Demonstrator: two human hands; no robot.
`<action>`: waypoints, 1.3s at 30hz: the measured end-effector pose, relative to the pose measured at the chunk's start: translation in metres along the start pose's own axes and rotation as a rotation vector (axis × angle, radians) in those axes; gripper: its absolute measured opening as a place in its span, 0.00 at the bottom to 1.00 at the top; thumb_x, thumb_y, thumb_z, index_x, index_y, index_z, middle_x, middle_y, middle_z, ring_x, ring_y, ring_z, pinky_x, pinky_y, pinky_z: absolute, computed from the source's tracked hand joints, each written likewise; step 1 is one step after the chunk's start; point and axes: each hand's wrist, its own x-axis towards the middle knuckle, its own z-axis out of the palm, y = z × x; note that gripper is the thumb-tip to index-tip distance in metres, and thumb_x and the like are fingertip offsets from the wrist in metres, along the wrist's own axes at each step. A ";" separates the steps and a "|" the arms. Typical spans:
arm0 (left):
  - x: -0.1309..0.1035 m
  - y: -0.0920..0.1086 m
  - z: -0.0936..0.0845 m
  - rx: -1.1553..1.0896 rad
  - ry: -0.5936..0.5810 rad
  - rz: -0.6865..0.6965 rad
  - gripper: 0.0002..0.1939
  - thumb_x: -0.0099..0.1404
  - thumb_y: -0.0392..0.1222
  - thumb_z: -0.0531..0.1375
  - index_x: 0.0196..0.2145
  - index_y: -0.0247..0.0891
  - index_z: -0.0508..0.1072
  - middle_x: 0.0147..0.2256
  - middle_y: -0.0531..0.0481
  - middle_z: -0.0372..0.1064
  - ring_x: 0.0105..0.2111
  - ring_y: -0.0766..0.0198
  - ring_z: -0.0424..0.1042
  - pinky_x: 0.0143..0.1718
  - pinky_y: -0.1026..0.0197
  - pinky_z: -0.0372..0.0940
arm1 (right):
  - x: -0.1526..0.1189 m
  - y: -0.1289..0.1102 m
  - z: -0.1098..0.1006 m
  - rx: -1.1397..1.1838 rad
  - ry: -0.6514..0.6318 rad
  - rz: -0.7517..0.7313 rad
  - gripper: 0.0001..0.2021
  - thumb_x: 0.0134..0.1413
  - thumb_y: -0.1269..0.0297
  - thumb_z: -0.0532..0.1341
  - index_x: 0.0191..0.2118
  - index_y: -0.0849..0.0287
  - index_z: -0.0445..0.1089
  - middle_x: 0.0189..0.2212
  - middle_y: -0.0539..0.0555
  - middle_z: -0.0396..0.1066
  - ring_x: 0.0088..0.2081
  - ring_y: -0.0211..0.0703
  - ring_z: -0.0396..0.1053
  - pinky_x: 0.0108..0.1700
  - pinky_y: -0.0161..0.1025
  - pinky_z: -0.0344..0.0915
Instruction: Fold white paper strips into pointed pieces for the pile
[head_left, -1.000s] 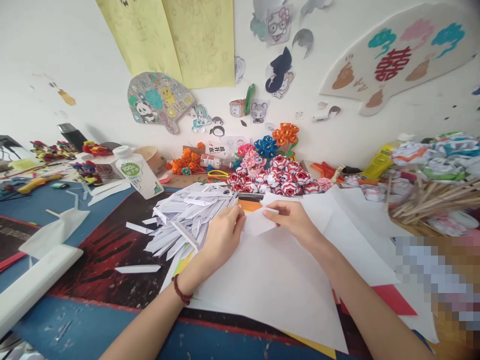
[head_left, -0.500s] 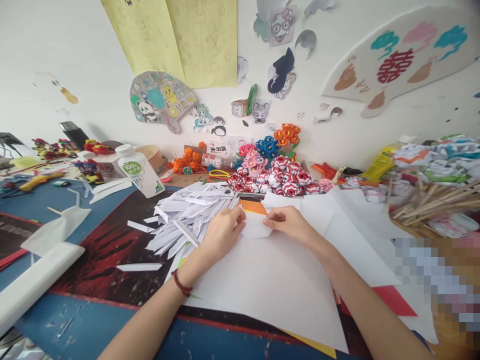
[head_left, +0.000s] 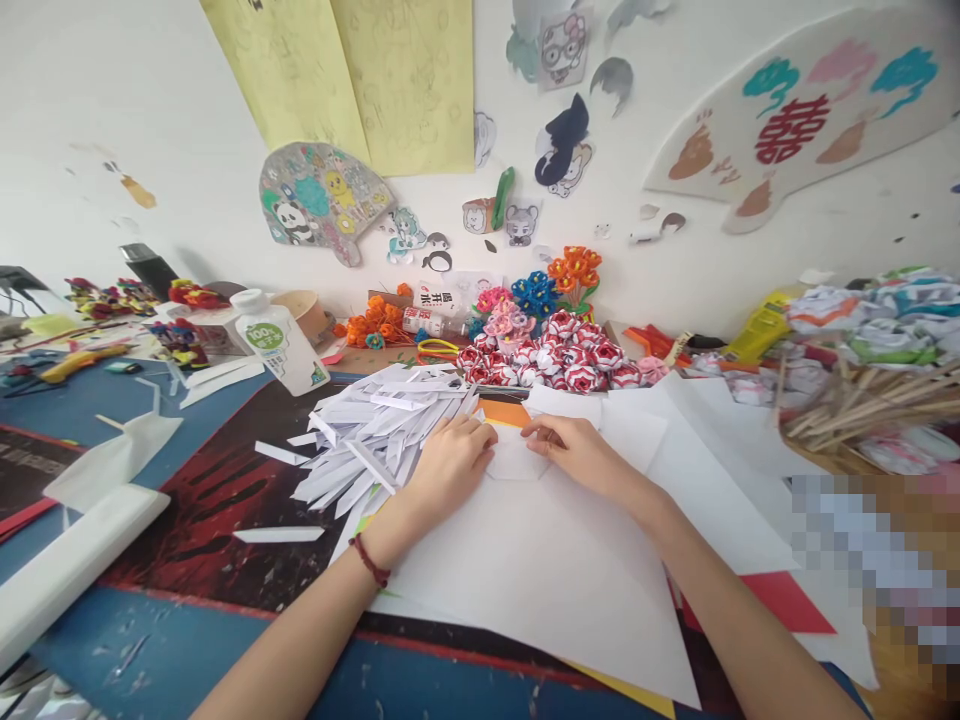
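Both hands are on the same pc of paper rn. Left hand (head_left: 459, 458) has its thumb + curled fingers gripping the L edge of a small white flat piece of paper (head_left: 517, 460), right hand (head_left: 570, 445) has thumb + index pinching the upper R part, other fingers bent in. Can't tell how tight tbh. The small pc sits b/w the hands, right over a big smooth white paper sheet (head_left: 555, 580), w/ an orange paper strip (head_left: 506, 412) showing just past its far edge. There's a dark red beaded bracelet (head_left: 370, 562) on the L wrist.

Just left of the L hand: a messy heap of narrow folded white paper strips (head_left: 352, 435), plus a loose folded white strip (head_left: 279, 535) lying apart on the black mat w/ red print (head_left: 214, 560). All that's on a blue scuffed worktop (head_left: 161, 655). Behind the heap there's a white plastic bottle w/ green lettering (head_left: 277, 345), looks tilted (prob. lens, idk).

Far side, past the hands: a clump of red-and-white striped craft flowers (head_left: 581, 365), w/ a bright blue flower bunch (head_left: 534, 293) + an orange flower bunch (head_left: 574, 270) near the wall. R side: red paper corner (head_left: 791, 602) sticking out by the forearm, and a bundle of thin tan wooden sticks (head_left: 877, 400) further back.
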 end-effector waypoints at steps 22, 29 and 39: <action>0.001 -0.004 0.005 -0.122 0.021 0.045 0.10 0.62 0.31 0.57 0.40 0.39 0.73 0.36 0.48 0.71 0.41 0.58 0.68 0.42 0.57 0.62 | -0.001 -0.007 0.002 -0.127 0.037 0.032 0.07 0.50 0.61 0.62 0.34 0.57 0.72 0.26 0.49 0.69 0.27 0.38 0.64 0.28 0.35 0.55; 0.002 -0.004 0.005 -0.110 0.029 0.039 0.11 0.62 0.30 0.56 0.41 0.38 0.73 0.38 0.48 0.72 0.40 0.58 0.68 0.41 0.57 0.62 | -0.001 0.004 -0.003 -0.013 -0.028 0.001 0.10 0.48 0.68 0.62 0.38 0.59 0.73 0.28 0.49 0.69 0.27 0.37 0.64 0.30 0.35 0.58; 0.000 -0.003 0.003 -0.114 0.045 0.057 0.11 0.62 0.30 0.56 0.37 0.40 0.76 0.35 0.49 0.74 0.40 0.58 0.68 0.40 0.57 0.63 | -0.002 -0.008 0.003 -0.174 0.066 -0.041 0.07 0.46 0.71 0.64 0.34 0.56 0.72 0.29 0.48 0.69 0.29 0.38 0.64 0.31 0.34 0.56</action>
